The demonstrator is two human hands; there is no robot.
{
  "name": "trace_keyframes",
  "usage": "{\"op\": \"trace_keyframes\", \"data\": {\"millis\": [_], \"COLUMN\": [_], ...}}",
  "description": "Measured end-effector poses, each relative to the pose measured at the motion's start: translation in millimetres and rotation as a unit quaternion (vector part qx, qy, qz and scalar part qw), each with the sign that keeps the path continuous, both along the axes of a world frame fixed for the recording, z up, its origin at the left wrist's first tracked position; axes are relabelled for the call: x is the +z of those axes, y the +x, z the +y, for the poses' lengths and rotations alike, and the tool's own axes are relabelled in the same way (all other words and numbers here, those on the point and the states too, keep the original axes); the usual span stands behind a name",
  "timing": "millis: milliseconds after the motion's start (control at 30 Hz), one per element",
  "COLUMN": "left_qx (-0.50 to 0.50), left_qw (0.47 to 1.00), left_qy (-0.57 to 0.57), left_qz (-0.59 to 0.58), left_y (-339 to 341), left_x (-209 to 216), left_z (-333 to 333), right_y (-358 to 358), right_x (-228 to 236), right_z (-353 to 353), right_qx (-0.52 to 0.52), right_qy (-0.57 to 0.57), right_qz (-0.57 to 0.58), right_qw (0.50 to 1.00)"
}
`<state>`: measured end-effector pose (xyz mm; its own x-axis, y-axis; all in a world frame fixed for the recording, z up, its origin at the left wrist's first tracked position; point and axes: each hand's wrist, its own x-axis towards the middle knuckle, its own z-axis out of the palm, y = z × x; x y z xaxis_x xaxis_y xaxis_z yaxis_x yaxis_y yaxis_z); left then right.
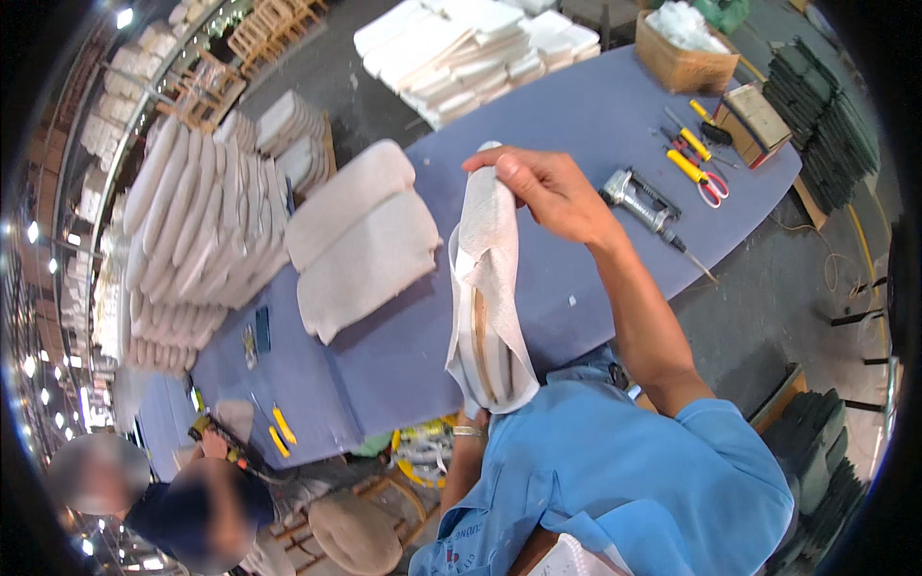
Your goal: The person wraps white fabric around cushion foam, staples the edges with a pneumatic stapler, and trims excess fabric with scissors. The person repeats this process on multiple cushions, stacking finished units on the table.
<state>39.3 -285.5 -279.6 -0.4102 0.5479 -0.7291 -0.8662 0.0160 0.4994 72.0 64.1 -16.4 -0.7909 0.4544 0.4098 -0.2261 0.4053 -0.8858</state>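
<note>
In front of my body stands a padded panel (493, 355) in a cream fabric cover (488, 221), held edge-on. The cover gapes along this edge, and foam and a strip of bare wood show inside. My right hand (562, 192) pinches the cover at the panel's far end, thumb on top. At the near end, close to my blue shirt, is my left hand (471, 419); the panel hides its fingers, so its grip does not show. Two covered pads (365, 240) lie side by side on the blue table, left of the panel.
The blue table (567, 254) bears a pneumatic staple gun (642, 200), red-handled scissors (711, 189), yellow-handled tools (685, 165) and boxes at the right. Tall stacks of cream cushions (192, 221) rise at the left. White panels (471, 53) are piled beyond. Another person (197, 514) works at lower left.
</note>
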Motion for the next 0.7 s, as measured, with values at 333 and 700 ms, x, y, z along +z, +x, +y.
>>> {"op": "trace_keyframes", "data": {"millis": [333,700], "left_qx": [-0.177,-0.222], "left_qw": [0.948,0.764], "left_qy": [-0.058,-0.04], "left_qz": [0.259,0.604], "left_y": [-44,-52], "left_x": [23,74], "left_z": [80,231], "right_y": [-4,-5], "right_x": [-70,-139], "right_z": [74,90], "right_qx": [-0.236,-0.094], "right_qy": [0.044,-0.023], "right_qz": [-0.158,-0.346], "right_qw": [0.958,0.933]}}
